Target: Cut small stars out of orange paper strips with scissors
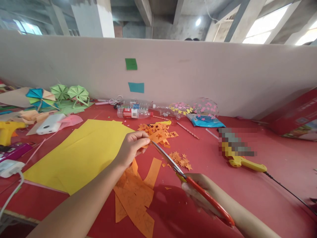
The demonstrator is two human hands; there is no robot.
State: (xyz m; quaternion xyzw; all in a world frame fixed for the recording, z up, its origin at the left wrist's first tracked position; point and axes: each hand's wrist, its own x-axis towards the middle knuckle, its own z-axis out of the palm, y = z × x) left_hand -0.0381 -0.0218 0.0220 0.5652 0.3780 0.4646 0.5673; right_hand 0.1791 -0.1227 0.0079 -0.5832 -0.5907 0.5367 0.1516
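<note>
My left hand point(135, 147) is closed in a pinch, with a bit of orange paper at its fingertips, mostly hidden by the fingers. My right hand point(198, 188) grips a pair of scissors point(168, 158) with red handles, the blade tips right at my left fingertips. Under my hands lie orange paper strips point(135, 198) with star outlines drawn on them. Small cut orange stars point(180, 160) are heaped beyond the blades. Farther back is a pile of orange scraps point(160, 130) with star-shaped holes. Large yellow sheets point(84, 148) lie beneath and left of my left forearm.
Clear plastic bottles point(136, 113) and a blue packet point(205, 120) lie along the white partition point(158, 72). A yellow glue gun point(247, 163), partly pixelated, rests at right. Folded paper umbrellas point(78, 94), a white device point(51, 124) and a charger point(11, 168) are at left.
</note>
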